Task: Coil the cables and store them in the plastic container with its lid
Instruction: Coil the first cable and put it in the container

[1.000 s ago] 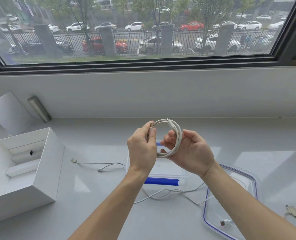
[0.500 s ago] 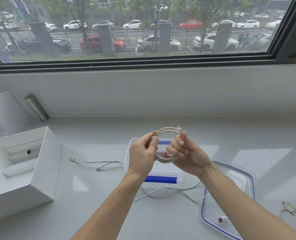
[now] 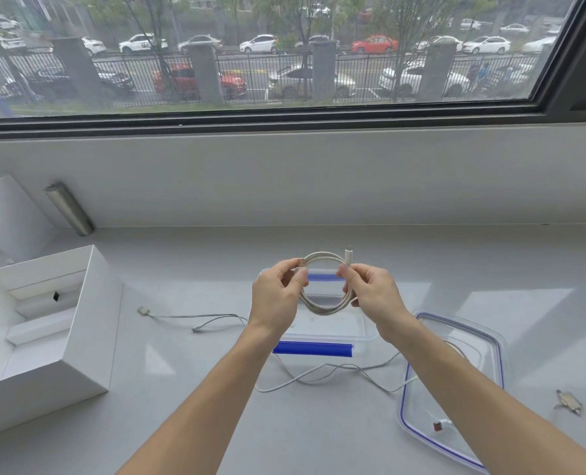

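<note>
- The grey counter (image 3: 421, 269) runs under the window (image 3: 284, 53) and carries everything else.
- An open white box (image 3: 89, 323) sits at the left, well apart from the hands.
- The clear plastic container (image 3: 332, 329), with blue clips on its near and far rims, stands in the middle, directly below the hands.
- Its lid (image 3: 490, 347), edged in blue, lies flat just right of it.
- Two loose cables lie on the counter: a grey cable (image 3: 189, 317) to the left, and a white cable (image 3: 319, 373) in front of the container, trailing onto the lid.
- The left hand (image 3: 278, 299) pinches the left side of the coiled cable (image 3: 326, 308) between thumb and fingers, a plug end at its fingertips.
- The right hand (image 3: 377, 296) grips the coil's right side; the other plug points straight up above it.
- The coil is held above the container, its ring facing the camera, slightly wider than tall.
</note>
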`<action>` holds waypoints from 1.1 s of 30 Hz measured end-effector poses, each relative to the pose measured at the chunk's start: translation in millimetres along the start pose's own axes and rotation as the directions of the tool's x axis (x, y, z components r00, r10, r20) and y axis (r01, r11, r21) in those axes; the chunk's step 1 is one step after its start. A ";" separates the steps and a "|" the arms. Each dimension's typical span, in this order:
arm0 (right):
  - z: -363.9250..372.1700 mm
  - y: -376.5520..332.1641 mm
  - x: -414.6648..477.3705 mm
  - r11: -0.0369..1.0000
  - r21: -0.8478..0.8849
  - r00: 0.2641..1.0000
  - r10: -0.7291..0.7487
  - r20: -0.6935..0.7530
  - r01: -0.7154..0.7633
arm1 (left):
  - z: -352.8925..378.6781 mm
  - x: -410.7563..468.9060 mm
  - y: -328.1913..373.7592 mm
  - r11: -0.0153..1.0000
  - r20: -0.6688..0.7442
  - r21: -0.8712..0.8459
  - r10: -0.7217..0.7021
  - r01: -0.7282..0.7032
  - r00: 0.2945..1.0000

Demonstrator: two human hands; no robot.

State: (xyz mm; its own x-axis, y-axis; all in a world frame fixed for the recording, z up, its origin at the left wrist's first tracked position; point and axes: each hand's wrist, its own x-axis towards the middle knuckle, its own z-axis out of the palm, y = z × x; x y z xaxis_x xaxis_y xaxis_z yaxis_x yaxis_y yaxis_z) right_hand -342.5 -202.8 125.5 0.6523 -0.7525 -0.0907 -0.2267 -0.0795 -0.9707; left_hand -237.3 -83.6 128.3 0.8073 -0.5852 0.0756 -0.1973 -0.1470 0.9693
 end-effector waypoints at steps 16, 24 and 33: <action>21.5 53.5 45.5 0.954 -0.260 0.982 0.173 0.071 -0.149 | 9.2 49.1 -53.4 0.916 0.075 0.373 -0.186 0.145 0.980; 50.9 86.4 70.8 0.901 -0.397 0.967 0.233 0.103 -0.175 | 11.2 71.0 -90.8 0.726 0.116 0.680 -0.244 0.103 0.963; 78.2 112.4 91.2 0.799 -0.544 0.886 0.418 0.199 -0.256 | 22.3 93.2 -106.9 0.375 0.233 0.925 -0.413 -0.069 0.880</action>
State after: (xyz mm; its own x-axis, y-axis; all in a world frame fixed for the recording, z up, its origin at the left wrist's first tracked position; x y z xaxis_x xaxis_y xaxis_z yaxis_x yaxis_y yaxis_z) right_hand -252.0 -229.3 -9.2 0.6269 -0.5705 -0.5305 -0.7411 -0.2267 -0.6320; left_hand -153.4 -140.2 26.5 0.6629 -0.6401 -0.3884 -0.6436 -0.7522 0.1414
